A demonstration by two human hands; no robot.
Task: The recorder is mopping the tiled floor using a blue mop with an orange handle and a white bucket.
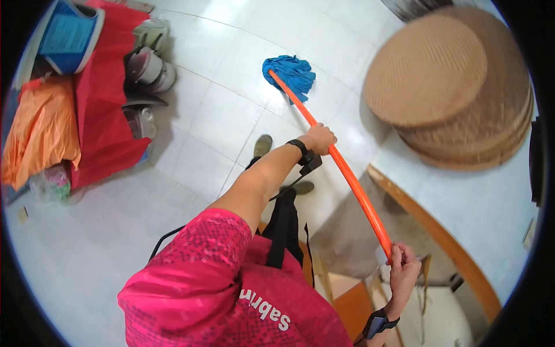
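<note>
A mop with a long orange handle (357,191) slants across the view. Its blue cloth-strip head (295,77) rests on the pale tiled floor (217,104), bunched to one side of the socket. My left hand (321,138) is closed around the handle partway down, with a black strap and a small device at the wrist. Near the handle's top end, my right hand (403,263) grips it with thumb and fingers. A dark watch-like device is strapped to my right wrist.
Round woven trays (427,71) are stacked at the right. At the left stand a red cloth-covered shelf (102,104) with tubs (149,69), an orange bag (45,130) and a blue container (69,37). A wooden door edge (438,238) lies near my right hand. My shoes (262,146) are below.
</note>
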